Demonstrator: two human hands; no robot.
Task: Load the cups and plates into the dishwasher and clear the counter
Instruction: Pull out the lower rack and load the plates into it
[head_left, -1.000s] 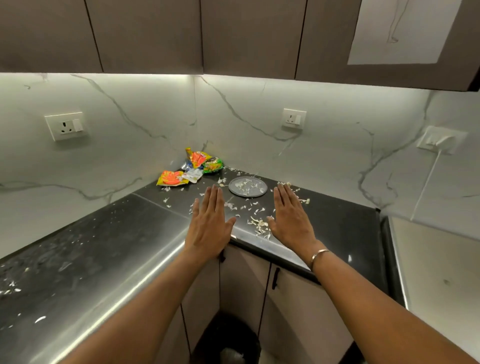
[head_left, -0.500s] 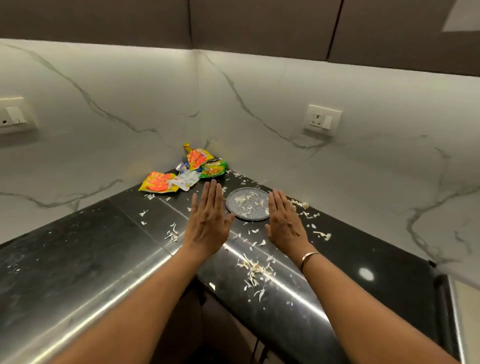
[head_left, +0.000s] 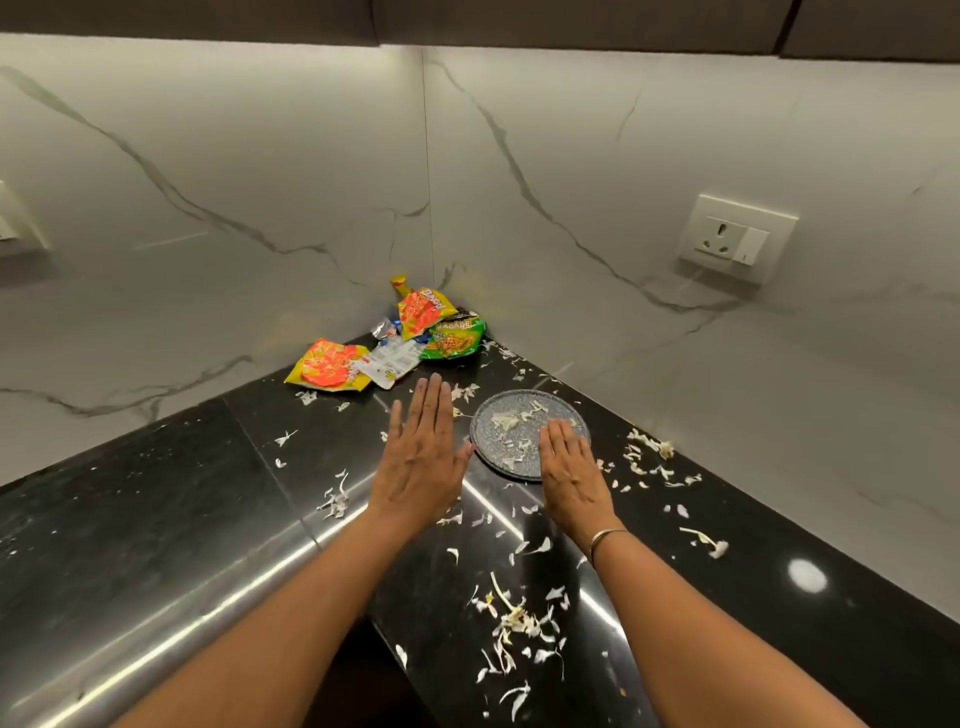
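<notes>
Both arms are stretched out over the polished black stone counter (head_left: 208, 493) towards the round grey speckled plate (head_left: 498, 441), which lies flat near the back corner with pale peelings on it. The left hand (head_left: 421, 462) is spread flat just beside the plate's left rim, fingers straight and together, holding nothing. The right hand (head_left: 569, 473) is equally flat and empty, its fingertips over the plate's near right edge; whether they touch it I cannot tell. To my eye this is the reach for the plate, which has yet to be lifted. Next the fingers will need to curl under that low rim and keep the plate level. The white peel scraps (head_left: 514, 618) strewn about and the crumpled orange, yellow and green snack wrappers (head_left: 332, 366) in the corner await clearing.
</notes>
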